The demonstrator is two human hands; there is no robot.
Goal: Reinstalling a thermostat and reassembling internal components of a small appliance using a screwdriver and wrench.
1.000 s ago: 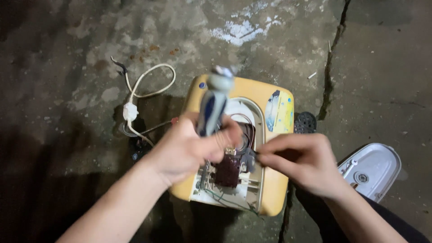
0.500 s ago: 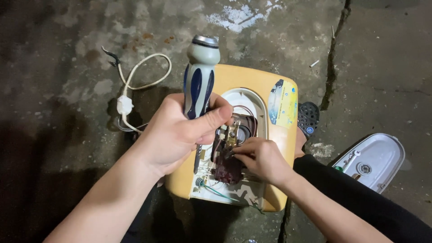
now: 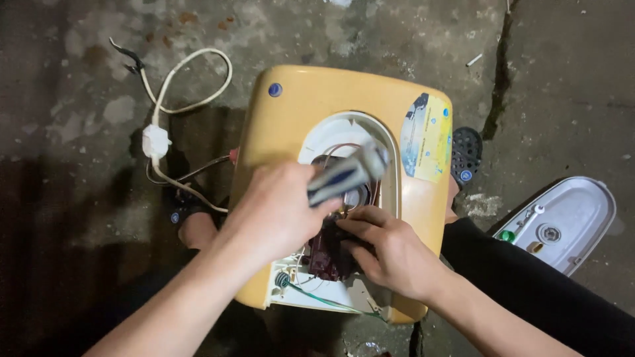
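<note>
A yellow appliance housing (image 3: 311, 109) lies on the concrete floor with its white inner opening and wiring exposed. My left hand (image 3: 278, 211) grips a screwdriver (image 3: 347, 173) with a blue and grey handle, which is blurred and tilted to the right over the opening. My right hand (image 3: 390, 248) presses on a dark red component (image 3: 325, 258) inside the opening, fingers bent around it. Thin wires run around that component.
A white power cord (image 3: 173, 86) with a small plug block loops on the floor at the left. A grey-white cover plate (image 3: 569, 221) lies at the right. A dark sandal (image 3: 466, 155) sits beside the housing. A crack runs through the concrete at the upper right.
The screwdriver has swung from upright to tilted right and lower over the opening. My right hand has stayed on the dark red component. The view has moved closer to the housing.
</note>
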